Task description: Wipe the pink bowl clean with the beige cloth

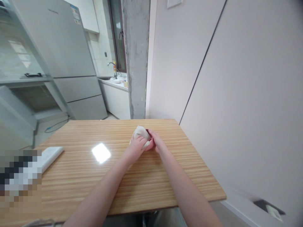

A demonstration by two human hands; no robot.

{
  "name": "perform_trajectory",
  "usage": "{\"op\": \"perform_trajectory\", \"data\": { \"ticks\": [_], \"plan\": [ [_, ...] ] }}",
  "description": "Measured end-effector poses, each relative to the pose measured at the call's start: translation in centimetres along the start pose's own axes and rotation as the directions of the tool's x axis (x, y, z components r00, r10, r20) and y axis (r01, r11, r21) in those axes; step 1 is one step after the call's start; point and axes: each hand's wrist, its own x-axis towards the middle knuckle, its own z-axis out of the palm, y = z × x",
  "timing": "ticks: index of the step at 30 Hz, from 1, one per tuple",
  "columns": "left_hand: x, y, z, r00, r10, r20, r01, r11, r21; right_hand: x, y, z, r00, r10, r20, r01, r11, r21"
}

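Cloth [139, 130], white and crumpled, is gripped in the left hand [137, 146] and bunched against a small reddish item [149, 145] near the center of the frame. The right hand [157, 141] appears closed around the item's right side; its form is mostly hidden by fingers and fabric. Both hands meet above the far half of a wood-grain table [78, 183]. Good handling here would seem to call for a firm, steady hold by the right hand, even pressure through the fabric from the left, and loose folds gathered under the fingers; turning the item in small steps should help the cloth reach every side. At lower left lies a long white object [52, 154], partly lost behind a pixelated patch. Beyond, at upper left, a pale refrigerator [68, 50] bears dark lettering [53, 11] near its top, too faint to read, and a blue-and-white sticker [75, 14] whose print is equally illegible. An orange bottle [114, 66] stands by the faucet [110, 63], its label indistinct.
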Motion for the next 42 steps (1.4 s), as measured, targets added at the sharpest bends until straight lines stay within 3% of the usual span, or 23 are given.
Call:
{"op": "perform_trajectory", "data": {
  "ticks": [3,6,13,17,24,29,33,38,42],
  "plan": [
    [0.0,0.3,-0.1,1.000,-0.005,0.008,0.005,1.000,-0.004,0.4,-0.2,-0.5,0.999,0.051,-0.012,-0.051,0.999,-0.017],
    [0.0,0.4,0.0,1.000,-0.012,-0.006,0.012,1.000,-0.019,0.3,0.0,-0.4,0.994,-0.020,-0.110,0.018,1.000,-0.018],
    [0.0,0.4,0.9,0.994,-0.112,-0.009,0.112,0.994,0.004,-0.7,1.1,0.5,0.974,-0.182,-0.135,0.175,0.983,-0.059],
    [0.1,0.3,0.6,0.990,-0.139,-0.002,0.139,0.989,0.054,-0.7,1.2,0.8,0.991,-0.099,-0.091,0.097,0.995,-0.026],
    [0.2,0.3,-0.1,0.999,0.012,0.036,-0.016,0.994,0.110,-0.4,0.0,0.2,0.999,0.037,0.018,-0.037,0.999,0.002],
    [-0.2,0.5,-0.7,0.994,0.029,-0.101,-0.024,0.998,0.051,-0.6,-0.4,0.4,0.998,-0.007,-0.066,0.013,0.996,0.093],
    [-0.6,-0.1,-0.7,0.963,-0.084,-0.256,0.098,0.994,0.041,-0.9,-0.7,0.7,0.997,-0.064,-0.043,0.071,0.980,0.184],
    [-0.4,-0.4,0.3,0.983,-0.077,-0.168,0.056,0.990,-0.126,-0.9,-0.5,0.4,0.965,-0.165,-0.205,0.200,0.967,0.159],
    [-0.3,0.7,1.0,0.974,-0.078,-0.214,0.028,0.973,-0.230,-1.0,-0.1,0.1,0.941,-0.181,-0.287,0.230,0.962,0.149]
  ]
}}
